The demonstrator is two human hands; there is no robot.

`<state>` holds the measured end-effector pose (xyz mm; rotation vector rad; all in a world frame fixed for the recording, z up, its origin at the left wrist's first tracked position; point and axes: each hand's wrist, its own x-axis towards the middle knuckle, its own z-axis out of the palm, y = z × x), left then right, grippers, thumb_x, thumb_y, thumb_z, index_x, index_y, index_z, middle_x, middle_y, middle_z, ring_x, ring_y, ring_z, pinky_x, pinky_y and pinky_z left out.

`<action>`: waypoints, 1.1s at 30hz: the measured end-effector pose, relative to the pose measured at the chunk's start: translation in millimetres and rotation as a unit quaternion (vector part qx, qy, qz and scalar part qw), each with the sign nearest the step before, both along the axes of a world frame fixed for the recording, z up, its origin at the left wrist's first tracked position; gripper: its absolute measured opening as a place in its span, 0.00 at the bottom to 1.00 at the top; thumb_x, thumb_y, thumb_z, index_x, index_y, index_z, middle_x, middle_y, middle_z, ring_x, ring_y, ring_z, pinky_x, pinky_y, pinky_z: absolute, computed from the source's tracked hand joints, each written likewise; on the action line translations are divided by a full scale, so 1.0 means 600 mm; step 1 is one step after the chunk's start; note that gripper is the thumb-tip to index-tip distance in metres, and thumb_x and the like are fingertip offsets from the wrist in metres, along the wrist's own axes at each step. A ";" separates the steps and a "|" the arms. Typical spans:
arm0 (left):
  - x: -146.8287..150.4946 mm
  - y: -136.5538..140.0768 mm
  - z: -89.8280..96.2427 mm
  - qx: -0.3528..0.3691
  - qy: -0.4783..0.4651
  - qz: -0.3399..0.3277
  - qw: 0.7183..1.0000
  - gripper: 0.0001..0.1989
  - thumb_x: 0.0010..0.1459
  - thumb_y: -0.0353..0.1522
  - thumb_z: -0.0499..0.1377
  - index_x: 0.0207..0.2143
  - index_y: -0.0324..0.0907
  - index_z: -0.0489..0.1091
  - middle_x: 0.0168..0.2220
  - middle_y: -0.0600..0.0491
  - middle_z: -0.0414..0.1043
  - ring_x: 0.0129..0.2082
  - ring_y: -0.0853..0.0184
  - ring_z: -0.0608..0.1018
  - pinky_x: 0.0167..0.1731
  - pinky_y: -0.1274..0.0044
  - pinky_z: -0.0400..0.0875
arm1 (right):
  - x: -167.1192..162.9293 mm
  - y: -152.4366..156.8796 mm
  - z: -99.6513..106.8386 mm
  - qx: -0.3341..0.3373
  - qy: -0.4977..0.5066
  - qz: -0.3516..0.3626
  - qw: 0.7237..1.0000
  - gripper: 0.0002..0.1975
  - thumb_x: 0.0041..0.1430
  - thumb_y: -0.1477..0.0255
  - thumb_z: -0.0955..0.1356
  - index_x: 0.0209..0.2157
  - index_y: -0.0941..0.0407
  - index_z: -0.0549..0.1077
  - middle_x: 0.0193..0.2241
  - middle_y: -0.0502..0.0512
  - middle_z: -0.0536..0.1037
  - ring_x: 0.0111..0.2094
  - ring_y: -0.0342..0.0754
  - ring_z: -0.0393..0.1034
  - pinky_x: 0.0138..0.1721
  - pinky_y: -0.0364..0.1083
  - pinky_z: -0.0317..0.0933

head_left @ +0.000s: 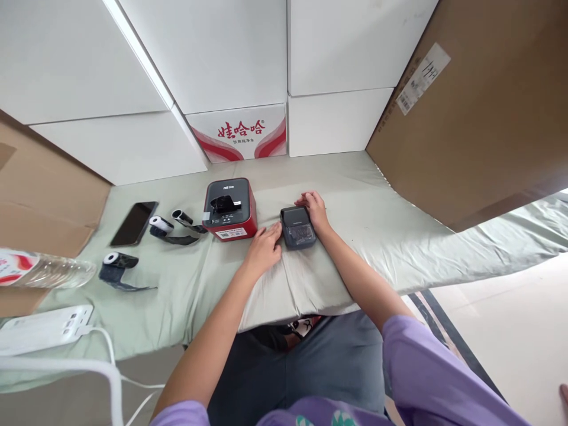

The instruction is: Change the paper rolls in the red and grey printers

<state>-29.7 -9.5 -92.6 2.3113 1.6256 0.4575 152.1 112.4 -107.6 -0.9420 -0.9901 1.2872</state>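
Note:
A small dark grey device with a clear window, resembling a portable label printer point(298, 228), lies on the cloth-covered table. My left hand point(265, 245) rests on the cloth at its left side, fingers stretched forward and the tips near or touching its edge. On the other side is my right hand point(314, 209), its loosely bent fingers reaching around the far right corner. Neither hand grasps the device. Left of it stands a red and black box-shaped machine point(231, 210) with a crumpled black piece on its top.
Rolls with loose black film point(162, 225) lie on the left, near a black phone point(134, 223). A water bottle point(48, 269) and a white power bank point(47, 328) with a cable sit at the left edge. White boxes point(239, 133) line the back; a brown carton point(479, 118) stands right.

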 end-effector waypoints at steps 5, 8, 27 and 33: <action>0.002 0.004 0.015 0.009 0.017 -0.004 1.000 0.33 0.58 0.22 0.51 0.67 0.35 0.67 0.68 0.41 0.67 0.69 0.59 0.70 0.72 0.60 0.58 | 0.000 0.000 0.001 0.000 0.000 -0.002 1.000 0.20 0.55 0.50 0.71 0.35 0.52 0.69 0.28 0.47 0.77 0.34 0.45 0.77 0.44 0.47 0.70; 0.002 0.007 0.019 0.020 0.026 -0.002 0.999 0.32 0.59 0.21 0.51 0.65 0.37 0.69 0.66 0.42 0.70 0.66 0.59 0.73 0.72 0.60 0.58 | 0.000 0.001 0.001 -0.001 -0.005 -0.002 1.000 0.21 0.54 0.49 0.71 0.35 0.52 0.69 0.28 0.47 0.77 0.34 0.46 0.77 0.44 0.47 0.70; 0.012 -0.009 -0.006 0.143 -0.103 0.103 0.979 0.25 0.61 0.25 0.51 0.57 0.44 0.77 0.58 0.51 0.79 0.58 0.61 0.81 0.58 0.67 0.76 | 0.001 0.000 0.012 -0.016 -0.009 0.000 1.000 0.16 0.60 0.54 0.69 0.35 0.52 0.68 0.26 0.46 0.77 0.33 0.45 0.76 0.43 0.46 0.69; 0.005 -0.005 -0.002 0.151 -0.125 0.060 0.979 0.26 0.62 0.27 0.49 0.57 0.43 0.77 0.55 0.49 0.81 0.56 0.61 0.81 0.59 0.66 0.75 | 0.001 0.003 0.008 -0.011 -0.004 0.001 1.000 0.15 0.60 0.54 0.69 0.35 0.52 0.68 0.26 0.46 0.76 0.32 0.45 0.76 0.43 0.46 0.69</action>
